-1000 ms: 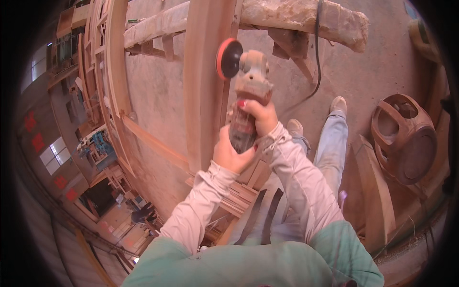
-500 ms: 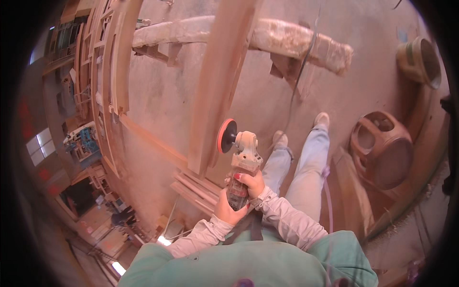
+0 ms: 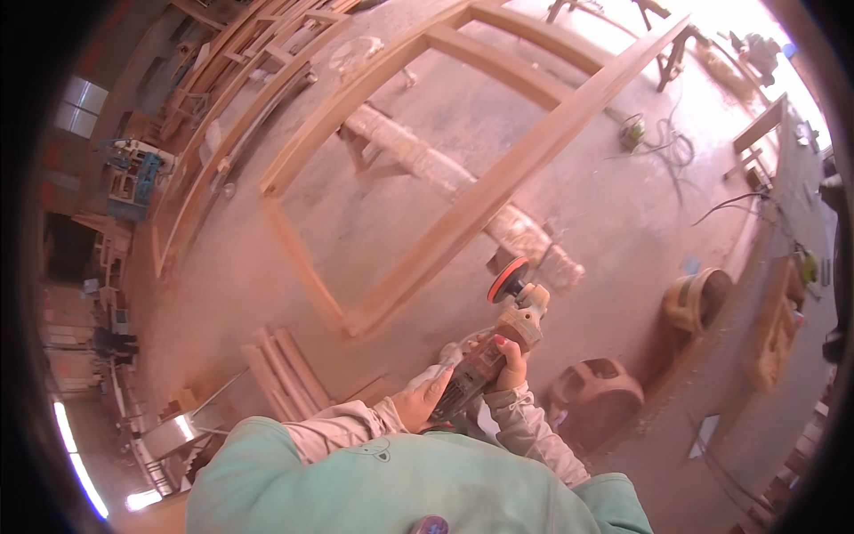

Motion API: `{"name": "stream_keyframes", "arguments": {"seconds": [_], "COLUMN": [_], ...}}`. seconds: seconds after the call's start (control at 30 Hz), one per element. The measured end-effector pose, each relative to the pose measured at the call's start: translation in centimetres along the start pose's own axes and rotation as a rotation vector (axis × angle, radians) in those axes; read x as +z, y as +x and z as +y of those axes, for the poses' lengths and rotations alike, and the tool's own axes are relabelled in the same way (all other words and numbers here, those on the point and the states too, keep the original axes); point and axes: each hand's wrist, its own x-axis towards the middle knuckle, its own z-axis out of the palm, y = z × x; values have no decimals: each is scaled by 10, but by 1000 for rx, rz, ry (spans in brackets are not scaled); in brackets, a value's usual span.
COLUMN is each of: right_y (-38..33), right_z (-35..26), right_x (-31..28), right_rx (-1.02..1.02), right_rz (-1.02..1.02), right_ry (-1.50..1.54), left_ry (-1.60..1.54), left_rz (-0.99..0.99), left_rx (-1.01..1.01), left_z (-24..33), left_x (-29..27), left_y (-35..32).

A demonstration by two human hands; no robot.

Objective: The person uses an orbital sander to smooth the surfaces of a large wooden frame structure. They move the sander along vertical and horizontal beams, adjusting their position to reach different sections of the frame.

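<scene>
From your head camera, your right hand (image 3: 509, 360) has its fingers (image 3: 500, 342) wrapped around the angle grinder (image 3: 498, 343), while your left hand (image 3: 422, 400) clamps its rear grip. The red sanding disc (image 3: 508, 279) sits just above your fingers, beside the wooden frame (image 3: 463, 222). A carved stool (image 3: 594, 400) stands right of them.

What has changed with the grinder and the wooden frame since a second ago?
The grinder has come away from the wooden frame: a second ago its orange disc sat against the plank, now it hangs in the air beside the frame's corner. The view also swung up, showing the whole frame. Left hand and right hand still grip the grinder.
</scene>
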Motion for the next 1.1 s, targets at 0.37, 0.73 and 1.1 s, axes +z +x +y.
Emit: {"name": "stream_keyframes", "arguments": {"seconds": [0.37, 0.73, 1.1], "right_y": [-7, 15, 66], "right_z": [-94, -132, -317], "right_x": [26, 56, 3], "right_rx": [-85, -202, -438], "right_rz": [33, 91, 167], "right_ry": [-31, -49, 17], "left_ry": [-117, -77, -725], "left_rz": [108, 96, -75], "left_rx": [371, 500, -214], "left_z": [46, 20, 6], "left_x": [-25, -67, -62], "left_y": [81, 131, 184]}}
